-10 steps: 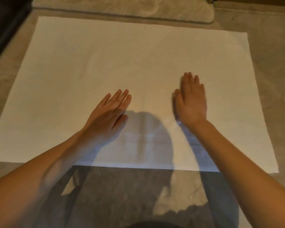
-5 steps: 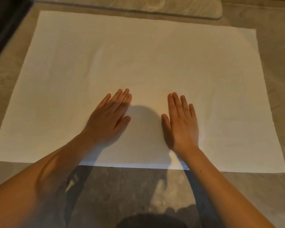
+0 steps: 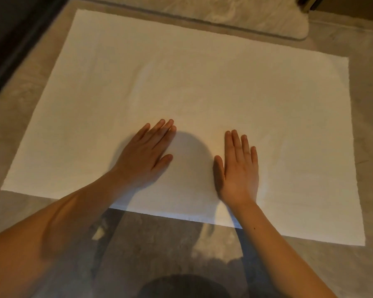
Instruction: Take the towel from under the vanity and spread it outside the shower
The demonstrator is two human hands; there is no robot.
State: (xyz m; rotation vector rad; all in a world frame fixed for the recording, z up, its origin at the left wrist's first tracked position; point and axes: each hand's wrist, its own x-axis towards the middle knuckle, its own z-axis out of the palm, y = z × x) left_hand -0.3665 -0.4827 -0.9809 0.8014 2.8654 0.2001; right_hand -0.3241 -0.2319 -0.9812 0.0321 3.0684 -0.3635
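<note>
A white towel [image 3: 202, 87] lies spread flat as one large rectangle on the grey stone floor. My left hand [image 3: 145, 154] rests palm down on its near half, fingers stretched out and close together. My right hand [image 3: 239, 168] lies flat beside it, a hand's width to the right, fingers pointing away from me. Neither hand grips the cloth. My head's shadow falls on the towel between the two hands.
A pale raised stone sill [image 3: 235, 16] runs along the towel's far edge, with a metal fitting [image 3: 308, 3] at the top right. A dark frame [image 3: 13, 46] runs down the left side. Bare grey floor [image 3: 159, 244] lies between me and the towel.
My right hand has slid back toward me over the towel and turned flat, palm down. My left hand has stayed in place. The view has tilted a little.
</note>
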